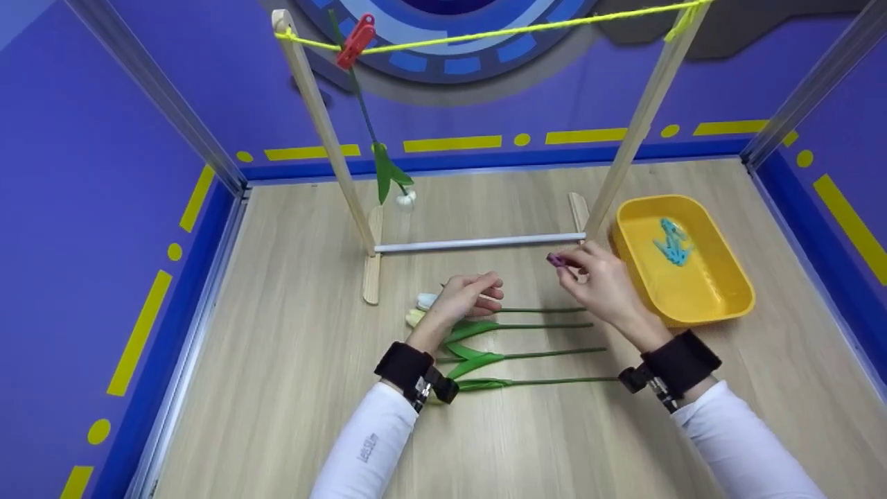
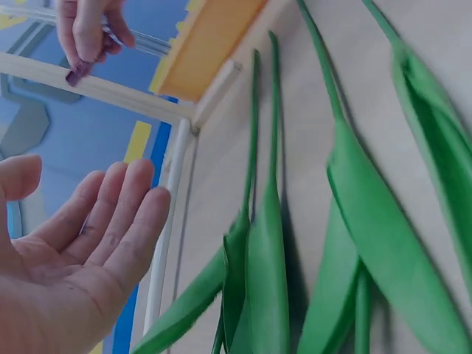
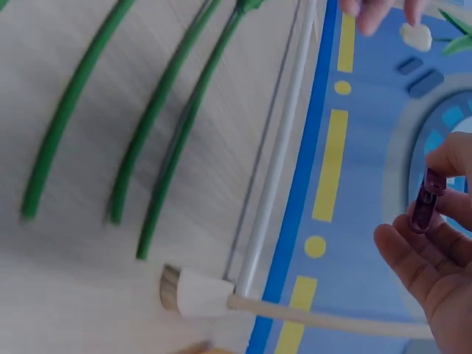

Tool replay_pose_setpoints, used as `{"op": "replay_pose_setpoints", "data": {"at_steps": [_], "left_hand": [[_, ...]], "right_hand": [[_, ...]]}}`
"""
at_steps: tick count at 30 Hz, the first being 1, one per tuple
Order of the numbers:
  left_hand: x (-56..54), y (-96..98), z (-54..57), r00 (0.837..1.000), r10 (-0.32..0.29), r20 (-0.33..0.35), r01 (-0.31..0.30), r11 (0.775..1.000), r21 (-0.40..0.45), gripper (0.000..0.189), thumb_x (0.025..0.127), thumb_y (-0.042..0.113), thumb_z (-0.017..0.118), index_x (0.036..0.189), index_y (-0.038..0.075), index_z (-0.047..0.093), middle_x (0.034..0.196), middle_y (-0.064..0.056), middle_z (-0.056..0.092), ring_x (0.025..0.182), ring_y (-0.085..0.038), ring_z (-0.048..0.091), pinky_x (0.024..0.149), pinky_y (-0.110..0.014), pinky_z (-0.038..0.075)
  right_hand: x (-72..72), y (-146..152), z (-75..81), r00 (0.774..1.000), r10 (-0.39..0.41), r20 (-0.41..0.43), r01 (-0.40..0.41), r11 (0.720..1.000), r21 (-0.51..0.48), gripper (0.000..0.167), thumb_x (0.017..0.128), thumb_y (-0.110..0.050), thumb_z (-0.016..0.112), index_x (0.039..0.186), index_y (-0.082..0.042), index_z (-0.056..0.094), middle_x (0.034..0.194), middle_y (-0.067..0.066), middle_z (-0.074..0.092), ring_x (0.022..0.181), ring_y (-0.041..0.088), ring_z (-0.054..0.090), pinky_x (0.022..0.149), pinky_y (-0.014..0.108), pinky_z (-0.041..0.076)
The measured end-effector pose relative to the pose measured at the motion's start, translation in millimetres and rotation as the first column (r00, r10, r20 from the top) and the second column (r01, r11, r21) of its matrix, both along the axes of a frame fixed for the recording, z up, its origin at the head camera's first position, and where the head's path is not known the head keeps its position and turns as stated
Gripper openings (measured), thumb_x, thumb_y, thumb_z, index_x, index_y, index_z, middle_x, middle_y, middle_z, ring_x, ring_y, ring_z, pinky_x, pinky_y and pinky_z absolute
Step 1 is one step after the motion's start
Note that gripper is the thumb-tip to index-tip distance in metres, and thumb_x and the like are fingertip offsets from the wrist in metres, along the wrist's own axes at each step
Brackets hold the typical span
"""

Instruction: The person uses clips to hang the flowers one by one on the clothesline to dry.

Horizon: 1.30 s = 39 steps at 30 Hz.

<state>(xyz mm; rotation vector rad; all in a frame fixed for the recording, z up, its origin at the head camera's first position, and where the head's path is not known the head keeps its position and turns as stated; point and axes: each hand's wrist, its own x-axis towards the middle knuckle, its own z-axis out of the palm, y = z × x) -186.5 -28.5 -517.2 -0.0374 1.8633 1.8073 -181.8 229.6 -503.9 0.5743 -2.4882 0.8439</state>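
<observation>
My right hand pinches a small purple clothespin between thumb and fingers, above the table by the rack's right post. My left hand is held over the flower heads with relaxed fingers and nothing in them; in the left wrist view its palm faces up. Below the hands, several artificial tulips lie side by side, stems to the right. A white bud and a pale yellow bud show; the nearer heads are hidden by my left arm. A red clothespin holds a white tulip upside down on the yellow string.
The string is tied between two wooden posts, joined low down by a white rod. At the right stands a yellow tub with several light blue clothespins in it. Blue panels enclose the table at the back and sides.
</observation>
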Motion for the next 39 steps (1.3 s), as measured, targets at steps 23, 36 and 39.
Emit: {"op": "replay_pose_setpoints", "data": {"at_steps": [23,36,39], "left_hand": [[-9.6,19.8,-5.8,0.999,0.033,0.043,-0.036,0.997,0.067,0.032,0.097,0.024,0.064,0.111,-0.004,0.071,0.081,0.000,0.070,0.069,-0.009,0.067,0.069,-0.022,0.058],[-3.7,20.4,-2.2,1.000,-0.006,0.000,0.006,1.000,0.021,0.032,0.093,0.025,0.070,0.104,-0.005,0.073,0.072,0.002,0.068,0.064,-0.007,0.064,0.064,-0.020,0.057],[-3.6,21.6,-2.5,1.000,0.006,0.001,-0.006,1.000,0.020,0.031,0.093,0.022,0.069,0.103,-0.007,0.073,0.070,0.002,0.067,0.063,-0.007,0.063,0.062,-0.019,0.056]], "right_hand": [[11.4,-39,-22.0,0.980,0.195,-0.048,-0.192,0.980,0.049,0.019,0.079,-0.003,0.078,0.097,-0.003,0.075,0.086,0.007,0.064,0.083,0.022,0.064,0.071,0.033,0.054],[13.3,-46,-23.8,0.981,0.190,-0.042,-0.186,0.979,0.087,0.019,0.079,-0.005,0.078,0.097,-0.003,0.074,0.087,0.006,0.065,0.082,0.021,0.063,0.072,0.034,0.055],[13.4,-46,-24.1,0.981,0.187,-0.044,-0.183,0.979,0.091,0.019,0.079,-0.005,0.078,0.098,-0.003,0.074,0.087,0.005,0.065,0.082,0.021,0.063,0.072,0.034,0.055]]}}
